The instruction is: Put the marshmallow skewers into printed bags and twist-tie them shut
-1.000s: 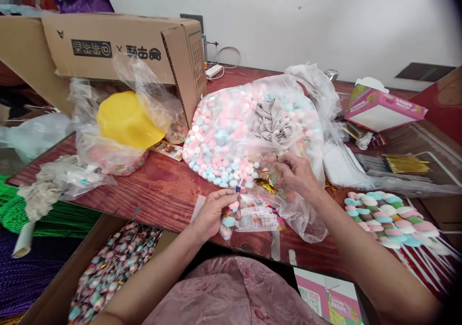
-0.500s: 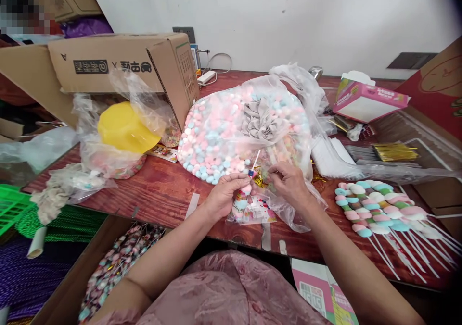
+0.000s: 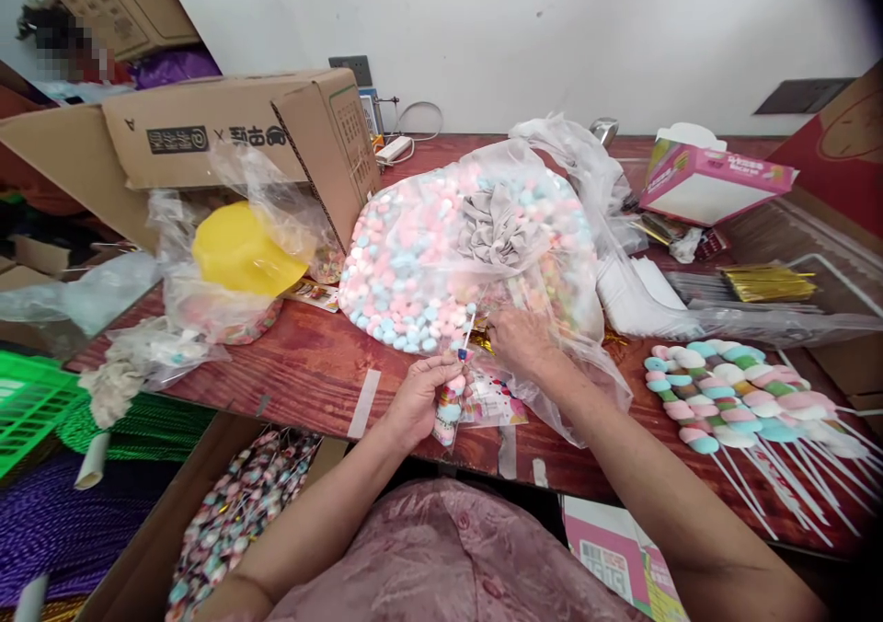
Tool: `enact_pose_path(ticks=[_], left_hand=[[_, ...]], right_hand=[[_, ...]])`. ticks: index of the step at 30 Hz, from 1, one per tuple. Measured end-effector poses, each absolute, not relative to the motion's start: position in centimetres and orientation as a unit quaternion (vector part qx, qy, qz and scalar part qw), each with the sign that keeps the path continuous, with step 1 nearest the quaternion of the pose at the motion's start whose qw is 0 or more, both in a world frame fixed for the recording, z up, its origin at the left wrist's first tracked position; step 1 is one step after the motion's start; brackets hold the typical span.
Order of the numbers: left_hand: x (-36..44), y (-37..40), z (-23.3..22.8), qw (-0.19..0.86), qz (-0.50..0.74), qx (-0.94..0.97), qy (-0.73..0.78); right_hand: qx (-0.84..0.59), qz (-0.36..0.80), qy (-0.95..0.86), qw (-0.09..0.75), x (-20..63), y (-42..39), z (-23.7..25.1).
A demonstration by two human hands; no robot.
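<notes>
My left hand point(image 3: 422, 399) is closed around the neck of a bagged marshmallow stick point(image 3: 450, 410), pink, blue and white pieces in clear wrap. Its white stick points up from the gathered top, where a small blue-and-pink piece shows. Just right of it, my right hand point(image 3: 522, 339) reaches down with curled fingers over some gold twist ties point(image 3: 484, 335); what its fingertips hold, if anything, is hidden. A printed clear wrapper point(image 3: 497, 401) lies under and beside the hands. Behind them spreads a large clear bag of pastel marshmallows point(image 3: 407, 282).
To the right lie finished-looking marshmallow sticks point(image 3: 738, 397), white sleeves point(image 3: 638, 300) and a bundle of gold ties point(image 3: 769, 283). An open cardboard box point(image 3: 227, 134) and yellow bowl-like piece point(image 3: 245, 249) stand left. Below left, a box holds many marshmallow sticks point(image 3: 235, 502).
My right hand has moved left and down onto the gold ties. My left hand has shifted slightly left and lower with the marshmallow stick, which has come off the printed wrapper.
</notes>
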State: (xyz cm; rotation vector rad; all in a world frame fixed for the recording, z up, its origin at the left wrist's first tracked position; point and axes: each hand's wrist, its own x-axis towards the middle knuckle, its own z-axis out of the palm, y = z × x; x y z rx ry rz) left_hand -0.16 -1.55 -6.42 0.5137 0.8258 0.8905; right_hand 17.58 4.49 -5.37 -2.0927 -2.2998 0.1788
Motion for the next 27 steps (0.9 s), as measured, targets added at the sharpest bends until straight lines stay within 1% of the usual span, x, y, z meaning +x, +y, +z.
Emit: enact_pose_path(ticks=[5, 8, 10, 16, 18, 21, 23, 25, 27], left_hand=[[-0.6, -1.6, -7.1, 0.788, 0.413, 0.232, 0.393], [-0.9, -1.5, -7.3, 0.791, 0.411, 0.226, 0.393], [-1.1, -1.5, -7.3, 0.795, 0.409, 0.222, 0.39], [-1.8, -1.2, -7.3, 0.819, 0.398, 0.215, 0.354], [-1.5, -1.0, -7.0, 0.827, 0.397, 0.214, 0.336], [-0.4, -0.7, -6.0, 0.843, 0.38, 0.218, 0.313], [0.6, -0.7, -5.4, 0.862, 0.355, 0.22, 0.288], [1.5, -1.0, -4.8, 0.879, 0.332, 0.221, 0.26], [2.2, -1.4, -4.5, 0.888, 0.319, 0.224, 0.243]], right_hand=[[-0.659, 0.057, -0.75, 0.019, 17.5, 4.8, -6.1], [-0.651, 0.056, -0.755, 0.051, 17.8, 4.6, -6.7], [-0.651, 0.056, -0.752, 0.087, 18.4, 4.7, -6.6], [-0.667, 0.071, -0.7, 0.246, 21.3, 4.6, -5.0], [-0.656, 0.107, -0.679, 0.311, 21.5, 3.6, -4.9], [-0.59, 0.223, -0.608, 0.483, 20.4, 1.2, -5.0], [-0.535, 0.268, -0.552, 0.581, 19.1, -0.6, -5.3], [-0.511, 0.27, -0.531, 0.62, 17.9, -1.9, -5.6], [-0.498, 0.286, -0.514, 0.637, 17.0, -2.8, -6.0]])
